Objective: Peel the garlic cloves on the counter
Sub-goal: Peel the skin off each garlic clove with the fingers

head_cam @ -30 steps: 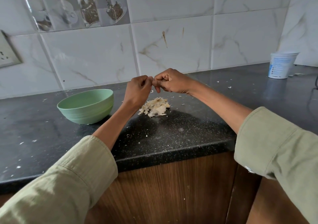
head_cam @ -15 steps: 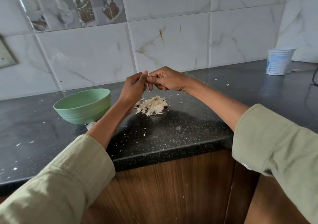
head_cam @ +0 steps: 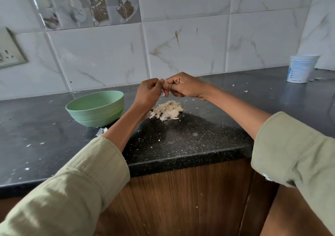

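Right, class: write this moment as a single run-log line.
hands: left hand and right hand pinch together above peel pile | clove: hidden | bowl: left of pile

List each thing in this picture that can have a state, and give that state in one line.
Left hand: fingers curled, pinching something hidden.
Right hand: curled, fingertips meeting the left's.
Green bowl: upright, contents hidden.
Garlic skins: loose heap on the counter.
White tub: upright; top unclear.

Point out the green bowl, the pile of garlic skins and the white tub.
green bowl (head_cam: 94, 116): head view, on its outer front wall.
pile of garlic skins (head_cam: 167, 111): head view, middle of the heap.
white tub (head_cam: 300, 68): head view, on its side wall.
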